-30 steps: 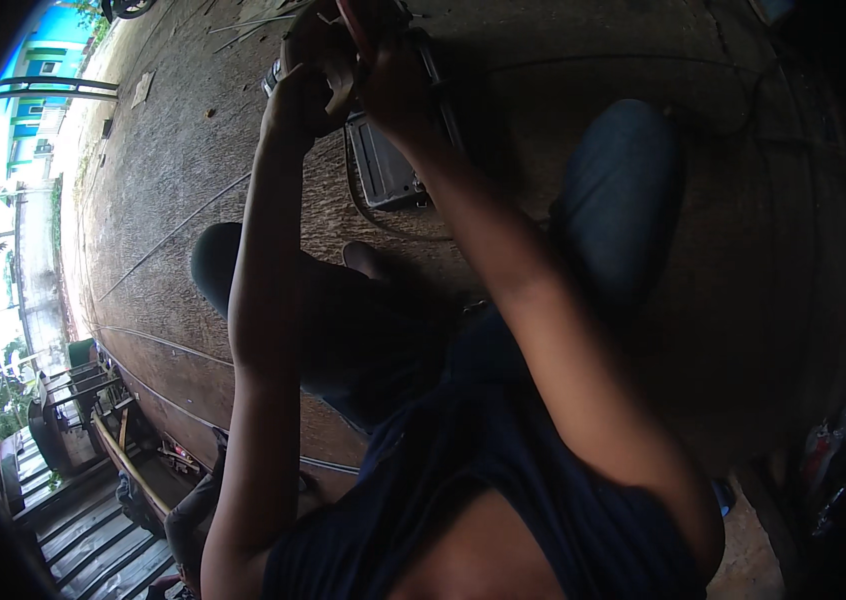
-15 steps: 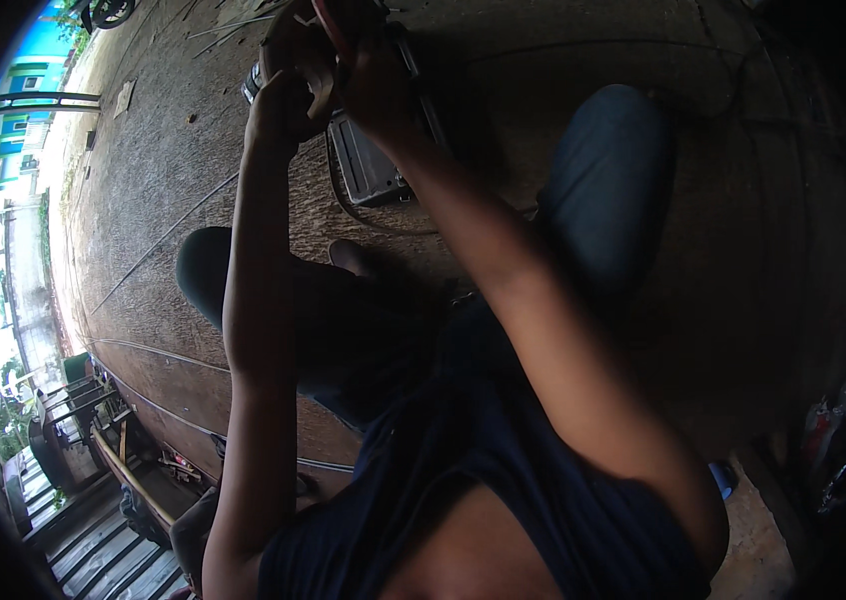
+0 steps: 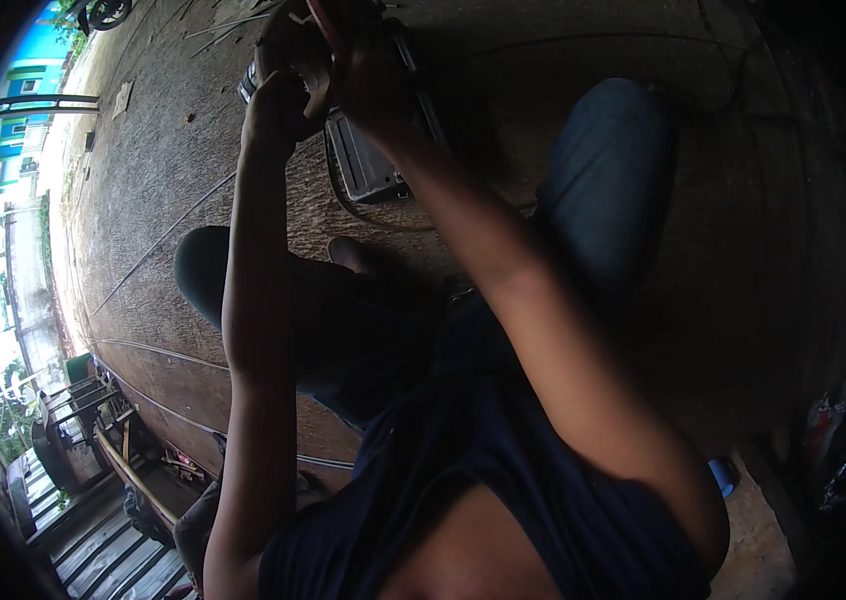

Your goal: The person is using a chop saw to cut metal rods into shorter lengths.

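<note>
Both of my arms reach forward to the top edge of the view. My left hand (image 3: 278,115) is closed around a brown, curved, ring-like piece (image 3: 317,85), whose far part is in dark shadow. Close on its right, my right hand (image 3: 373,85) is wrapped round a red, slim-handled tool (image 3: 327,24); the tool's working end cannot be made out. Beneath my hands a dark, boxy case (image 3: 368,160) lies on the floor, partly covered by my right wrist. A striped, light-coloured object (image 3: 248,84) shows just left of my left hand.
A cable (image 3: 358,218) curves round the case's near side. Thin rods (image 3: 228,30) lie on the rough floor (image 3: 163,180) at the upper left, with a long thin rod (image 3: 163,240) lower down. My bent knees flank the work. A wheel (image 3: 108,12) stands far left.
My hands keep their hold, with only a very slight shift. The whole view has moved a little; nothing has been taken up or let go.
</note>
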Demonstrator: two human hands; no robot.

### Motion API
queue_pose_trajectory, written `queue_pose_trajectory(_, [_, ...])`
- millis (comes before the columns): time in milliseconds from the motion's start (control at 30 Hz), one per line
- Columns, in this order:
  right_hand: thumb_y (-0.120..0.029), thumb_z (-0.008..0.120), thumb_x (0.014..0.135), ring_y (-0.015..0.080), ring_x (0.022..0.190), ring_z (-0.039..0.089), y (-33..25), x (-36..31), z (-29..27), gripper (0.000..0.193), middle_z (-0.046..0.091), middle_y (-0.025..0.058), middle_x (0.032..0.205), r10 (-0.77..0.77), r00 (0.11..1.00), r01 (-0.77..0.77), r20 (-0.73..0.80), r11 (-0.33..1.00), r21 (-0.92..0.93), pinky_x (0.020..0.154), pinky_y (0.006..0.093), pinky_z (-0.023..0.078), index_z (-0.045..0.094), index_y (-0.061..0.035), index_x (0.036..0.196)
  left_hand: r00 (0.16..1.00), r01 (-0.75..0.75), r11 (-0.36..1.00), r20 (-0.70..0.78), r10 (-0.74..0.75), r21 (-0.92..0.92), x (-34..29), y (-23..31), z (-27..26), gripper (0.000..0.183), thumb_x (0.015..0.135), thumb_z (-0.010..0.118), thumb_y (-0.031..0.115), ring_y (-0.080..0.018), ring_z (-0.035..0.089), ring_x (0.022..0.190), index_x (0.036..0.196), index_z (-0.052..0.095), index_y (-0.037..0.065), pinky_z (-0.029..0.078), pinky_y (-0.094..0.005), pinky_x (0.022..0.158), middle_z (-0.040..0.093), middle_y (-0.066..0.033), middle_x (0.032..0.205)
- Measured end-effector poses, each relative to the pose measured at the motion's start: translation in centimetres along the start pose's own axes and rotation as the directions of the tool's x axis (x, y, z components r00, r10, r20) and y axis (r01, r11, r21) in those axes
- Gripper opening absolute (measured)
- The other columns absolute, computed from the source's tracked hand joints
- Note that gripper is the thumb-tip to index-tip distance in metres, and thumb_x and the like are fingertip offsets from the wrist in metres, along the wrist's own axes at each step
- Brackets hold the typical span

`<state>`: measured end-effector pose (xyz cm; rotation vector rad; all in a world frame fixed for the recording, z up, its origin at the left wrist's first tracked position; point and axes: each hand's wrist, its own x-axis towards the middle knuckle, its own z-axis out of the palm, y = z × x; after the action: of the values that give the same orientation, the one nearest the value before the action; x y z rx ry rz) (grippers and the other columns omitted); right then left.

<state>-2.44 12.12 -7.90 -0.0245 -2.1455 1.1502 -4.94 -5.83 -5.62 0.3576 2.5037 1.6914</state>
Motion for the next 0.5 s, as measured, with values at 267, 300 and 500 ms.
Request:
queue_pose_trajectory(267, [-0.024, 0.059, 0.089, 0.0422, 0.097, 0.060, 0.3, -0.8, -0.2, 0.044, 0.057, 0.0272, 0.110, 0.054, 0.996, -0.056, 0.064, 0.998, 0.027, 0.080, 0.0492, 0.051, 0.049, 0.0072, 0.117, 0.985, -0.022, 1.000, -0.171, 0.022, 0.000, -1.7, 2.7, 2.7, 0.011, 0.085, 0.066, 0.009, -0.0061, 0.054, 0.063, 0.092, 0.061, 0.002, 0.044, -0.0230, 0.057, 0.053, 0.0024, 0.071])
queue_pose_trajectory(300, [-0.025, 0.059, 0.089, 0.0421, 0.096, 0.061, 0.4, -0.8, -0.1, 0.042, 0.058, 0.0268, 0.108, 0.085, 0.992, -0.088, 0.097, 0.996, 0.033, 0.080, 0.0493, 0.051, 0.050, 0.0067, 0.116, 0.984, -0.030, 0.997, -0.171, 0.042, 0.072, -1.9, 2.8, 2.9, 0.013, 0.083, 0.068, 0.007, -0.0062, 0.055, 0.063, 0.093, 0.061, 0.002, 0.045, -0.0232, 0.057, 0.054, 0.0019, 0.072])
queue_pose_trajectory(500, [-0.026, 0.058, 0.090, 0.0411, 0.090, 0.062, 1.1, -0.9, 0.7, 0.035, 0.061, 0.0247, 0.098, 0.037, 0.999, -0.037, 0.016, 0.999, 0.017, 0.076, 0.0492, 0.050, 0.053, 0.0038, 0.108, 0.967, 0.149, 0.932, -0.149, -0.207, -0.331, -2.2, 3.1, 2.9, 0.021, 0.080, 0.072, 0.006, -0.0058, 0.053, 0.064, 0.097, 0.063, 0.000, 0.045, -0.0238, 0.056, 0.056, 0.0005, 0.072])
